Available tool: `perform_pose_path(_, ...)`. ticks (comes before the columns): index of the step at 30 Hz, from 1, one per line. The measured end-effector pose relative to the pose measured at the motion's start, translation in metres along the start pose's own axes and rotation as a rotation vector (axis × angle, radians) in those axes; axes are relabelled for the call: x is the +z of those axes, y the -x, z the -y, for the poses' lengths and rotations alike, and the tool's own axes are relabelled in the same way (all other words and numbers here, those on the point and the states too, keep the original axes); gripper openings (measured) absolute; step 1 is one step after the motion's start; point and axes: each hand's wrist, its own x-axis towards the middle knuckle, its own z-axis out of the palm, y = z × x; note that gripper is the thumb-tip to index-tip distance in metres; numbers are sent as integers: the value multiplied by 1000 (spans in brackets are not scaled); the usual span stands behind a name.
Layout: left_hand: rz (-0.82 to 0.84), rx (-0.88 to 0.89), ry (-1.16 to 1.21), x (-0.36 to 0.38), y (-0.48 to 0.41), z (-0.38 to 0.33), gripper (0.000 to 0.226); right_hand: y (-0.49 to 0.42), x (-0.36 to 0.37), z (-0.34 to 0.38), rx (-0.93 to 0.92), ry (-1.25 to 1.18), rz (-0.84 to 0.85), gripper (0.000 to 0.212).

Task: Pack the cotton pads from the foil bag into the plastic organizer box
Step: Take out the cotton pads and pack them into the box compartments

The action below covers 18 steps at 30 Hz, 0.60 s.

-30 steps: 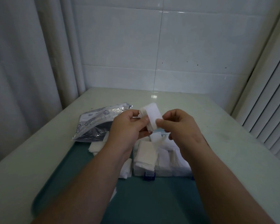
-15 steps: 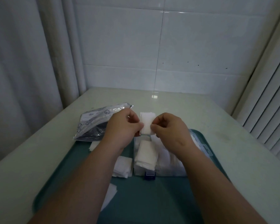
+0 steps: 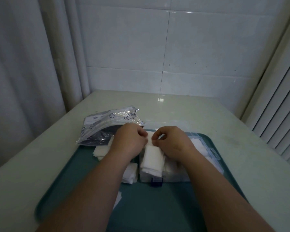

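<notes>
Fingers of the left hand and of the right hand are curled in and pinch one white cotton pad between them. They hold it low over the rear of the plastic organizer box, just above a stack of pads that already rises past the rim of the left compartment. The job looks about midway to me. The compartments that show through the box's clear front wall hold white pads, but the hands hide the rear ones and I cannot tell how full those are. Left to do, by my reckoning, are the loose pads lying on the teal tray to the left of the box, a second heap of pads beside its front left corner, and whatever the foil bag holds. The bag's mouth is hidden behind the left hand. The box sits on the tray with its blue latch toward the person and its clear lid lying open on the right, near the tray's right rim. Room is tight on the left, where bag and loose pads crowd the box. The near part of the tray, and the pale worktop behind and to the right, offer the most room for moving. So tall a stack may keep the lid from closing.
</notes>
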Motion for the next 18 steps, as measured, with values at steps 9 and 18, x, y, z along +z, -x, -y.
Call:
perform_pose_path(9, 52, 33, -89, -1, -2, 3, 34, -3, 0, -1, 21, -40, 41, 20)
perform_pose_path(18, 70, 46, -130, -4, -3, 3, 21, -2, 1, 1, 34, 58, 46, 11)
